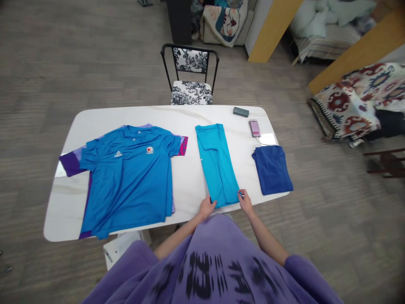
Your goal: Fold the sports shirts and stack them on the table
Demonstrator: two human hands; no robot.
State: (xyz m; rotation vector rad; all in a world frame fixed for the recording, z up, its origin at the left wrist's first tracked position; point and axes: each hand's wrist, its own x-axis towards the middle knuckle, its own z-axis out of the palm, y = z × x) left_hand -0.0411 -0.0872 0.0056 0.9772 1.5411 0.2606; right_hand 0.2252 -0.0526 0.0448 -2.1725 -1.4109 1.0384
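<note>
Lying flat on the tabletop [186,190], the folded turquoise shirt [218,164] stretches forward from the fingers [243,193], its long axis running from the tabletop's near edge toward the far one, tilting slightly left. Equally near, left hand [207,207] and right hand [245,202] each pinch a near corner, fingers narrow on cloth.

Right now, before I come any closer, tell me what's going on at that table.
A person is handling a turquoise T-shirt, folded lengthwise into a narrow strip on the white table. The left hand holds its near left corner and the right hand its near right corner. To the left, a blue short-sleeved sports jersey lies spread out, with purple sleeve fabric showing from underneath. To the right sits a folded dark-blue garment.
</note>
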